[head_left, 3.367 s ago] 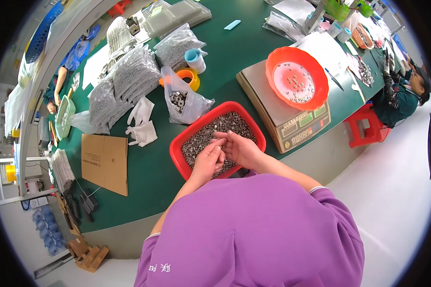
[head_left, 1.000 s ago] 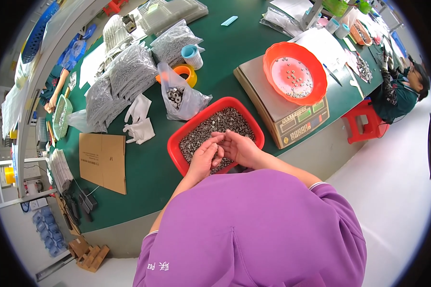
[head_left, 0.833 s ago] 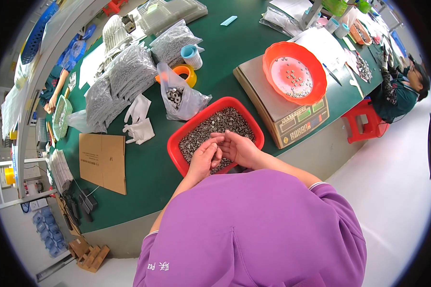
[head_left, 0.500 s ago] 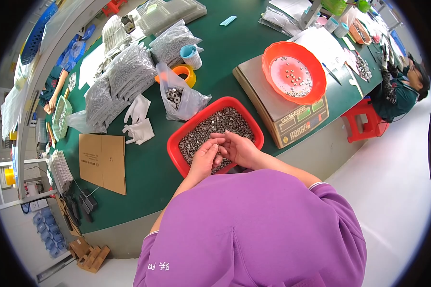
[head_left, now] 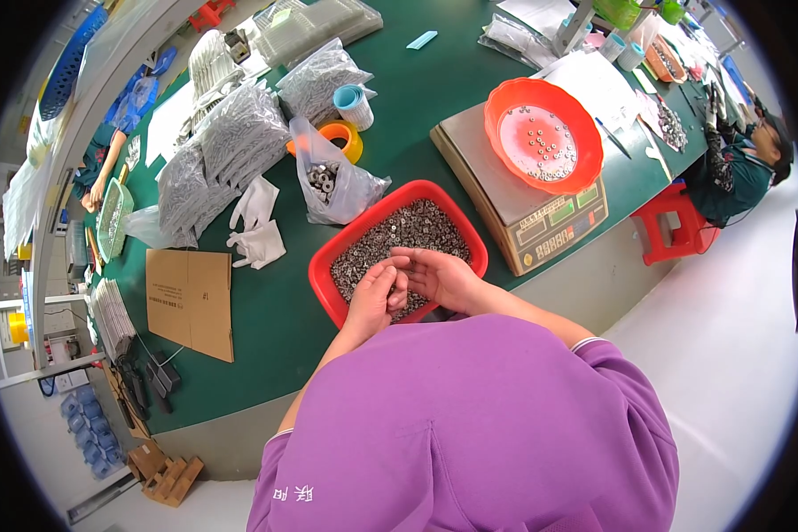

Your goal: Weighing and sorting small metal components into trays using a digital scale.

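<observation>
Your left hand [head_left: 377, 299] and right hand [head_left: 446, 277] meet over the near side of the red tub [head_left: 324, 285] of metal rings [head_left: 408, 229], probably so dropped ones fall back in. Your left grip curls inward, so I can't tell whether it's pinching a ring; your right cups loosely, fingers extended.

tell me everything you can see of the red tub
The red tub looks plastic: roughly rectangular, with rounded corners and a smooth rim. It sits upright but angled on the green table, holding many small, grey, metal-looking parts, some ring-shaped. The left hand and right hand cover its near part; whether they touch it is unclear.
</observation>
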The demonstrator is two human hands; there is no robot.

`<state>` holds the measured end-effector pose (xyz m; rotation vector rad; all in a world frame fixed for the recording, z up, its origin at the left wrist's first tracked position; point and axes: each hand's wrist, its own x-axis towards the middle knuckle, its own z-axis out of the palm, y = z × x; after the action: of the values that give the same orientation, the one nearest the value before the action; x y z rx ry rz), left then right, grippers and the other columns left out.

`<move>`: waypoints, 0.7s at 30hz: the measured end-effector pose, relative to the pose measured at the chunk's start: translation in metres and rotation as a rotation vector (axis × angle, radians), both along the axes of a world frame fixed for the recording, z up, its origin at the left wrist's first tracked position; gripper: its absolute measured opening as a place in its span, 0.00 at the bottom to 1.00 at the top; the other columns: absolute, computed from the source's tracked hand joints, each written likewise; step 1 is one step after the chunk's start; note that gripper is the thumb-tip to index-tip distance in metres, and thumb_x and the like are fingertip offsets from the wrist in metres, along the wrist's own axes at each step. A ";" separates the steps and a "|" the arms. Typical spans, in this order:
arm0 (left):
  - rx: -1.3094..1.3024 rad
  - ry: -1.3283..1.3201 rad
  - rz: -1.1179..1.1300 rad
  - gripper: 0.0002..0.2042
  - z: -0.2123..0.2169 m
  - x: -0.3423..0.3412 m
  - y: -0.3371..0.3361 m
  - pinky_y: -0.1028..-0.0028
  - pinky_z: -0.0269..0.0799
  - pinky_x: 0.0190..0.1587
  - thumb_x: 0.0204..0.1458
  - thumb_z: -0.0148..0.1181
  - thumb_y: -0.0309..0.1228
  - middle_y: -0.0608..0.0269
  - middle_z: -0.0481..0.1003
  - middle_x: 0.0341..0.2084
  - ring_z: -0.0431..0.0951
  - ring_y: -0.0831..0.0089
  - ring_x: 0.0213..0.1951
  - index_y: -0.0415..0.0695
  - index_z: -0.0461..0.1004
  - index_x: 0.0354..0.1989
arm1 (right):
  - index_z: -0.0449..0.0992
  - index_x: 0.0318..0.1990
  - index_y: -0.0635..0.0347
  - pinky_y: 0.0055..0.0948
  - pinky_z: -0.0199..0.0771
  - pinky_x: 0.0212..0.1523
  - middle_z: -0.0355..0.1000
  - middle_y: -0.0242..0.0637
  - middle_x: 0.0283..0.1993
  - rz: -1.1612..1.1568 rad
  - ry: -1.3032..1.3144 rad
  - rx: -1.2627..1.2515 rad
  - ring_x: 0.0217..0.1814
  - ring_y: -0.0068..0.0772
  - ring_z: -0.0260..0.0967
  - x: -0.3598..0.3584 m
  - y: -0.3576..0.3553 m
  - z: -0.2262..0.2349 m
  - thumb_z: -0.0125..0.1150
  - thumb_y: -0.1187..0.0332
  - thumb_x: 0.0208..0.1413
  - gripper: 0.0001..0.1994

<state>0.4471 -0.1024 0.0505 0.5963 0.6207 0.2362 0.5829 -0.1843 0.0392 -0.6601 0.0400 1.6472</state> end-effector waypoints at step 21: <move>-0.165 -0.057 -0.051 0.11 0.020 -0.003 0.008 0.84 0.51 0.19 0.57 0.38 0.29 0.69 0.62 0.20 0.55 0.84 0.16 0.40 0.64 0.44 | 0.73 0.42 0.60 0.24 0.67 0.45 0.71 0.37 0.43 -0.409 -1.844 -0.148 0.44 0.27 0.68 0.134 -0.010 0.076 0.51 0.74 0.51 0.11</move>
<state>0.4444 -0.0944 0.0709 0.4446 0.5636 0.1523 0.7165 -0.1947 0.1149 -1.8798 -0.9532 0.1952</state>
